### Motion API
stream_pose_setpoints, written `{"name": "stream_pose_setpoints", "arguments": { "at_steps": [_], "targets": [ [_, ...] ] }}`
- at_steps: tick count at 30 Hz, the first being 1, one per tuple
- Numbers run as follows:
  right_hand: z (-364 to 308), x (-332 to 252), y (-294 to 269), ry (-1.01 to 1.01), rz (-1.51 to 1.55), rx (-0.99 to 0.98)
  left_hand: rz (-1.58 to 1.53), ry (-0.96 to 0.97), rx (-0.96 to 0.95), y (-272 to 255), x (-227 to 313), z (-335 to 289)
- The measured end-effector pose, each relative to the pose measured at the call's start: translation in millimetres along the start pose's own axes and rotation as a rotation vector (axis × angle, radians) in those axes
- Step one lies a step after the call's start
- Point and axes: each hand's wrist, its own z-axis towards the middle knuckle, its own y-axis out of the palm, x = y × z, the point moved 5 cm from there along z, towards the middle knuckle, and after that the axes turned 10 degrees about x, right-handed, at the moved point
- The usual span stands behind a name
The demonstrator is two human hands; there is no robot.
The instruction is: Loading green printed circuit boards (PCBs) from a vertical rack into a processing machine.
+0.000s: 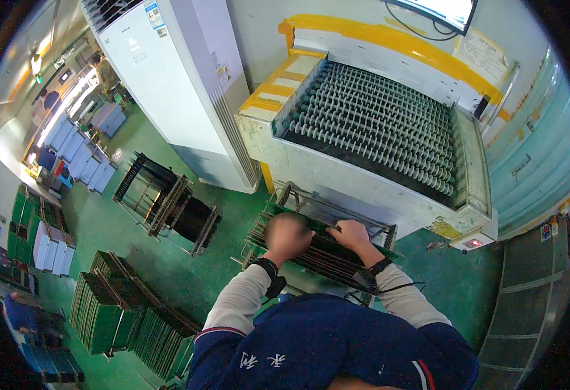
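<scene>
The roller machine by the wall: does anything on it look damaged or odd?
Yes, the machine looks worn. Yellow tape runs unevenly along its back panel, with more on the left rim, like a makeshift patch. Low on the right front, a blotchy yellow mark looks stained or peeled; I can't tell which.

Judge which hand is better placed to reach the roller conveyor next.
Probably the right hand: over the dark panels, it looks nearer the roller conveyor than the left hand, which is blurred.

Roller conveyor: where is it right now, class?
In the head view's upper right, beyond the right hand, the roller conveyor stands right of the white floor-standing air conditioner.
</scene>
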Motion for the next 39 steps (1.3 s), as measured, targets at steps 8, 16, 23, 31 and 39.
{"name": "stream_pose_setpoints", "arguments": {
  "at_steps": [8, 16, 23, 31, 39],
  "targets": [
    [0, -1, 1, -0.001, -0.004, 0.008, -0.006, -0.005, 0.003, 4, -3, -2],
    [-1, -2, -2, -0.003, 0.009, -0.006, 0.004, 0.0, -0.02, 1, -1, -1],
    [-2, -1, -1, 0.011, -0.004, -0.008, -0.018, 0.015, 0.025, 2, -1, -2],
    [0, 0, -2, 0.002, 0.013, -0.016, -0.012, 0.022, 0.022, 2, -2, 0],
    [18, 27, 18, -0.086, 0.009, 0.091, 0.015, -0.014, 0.025, 4, -3, -3]
  ]
}}
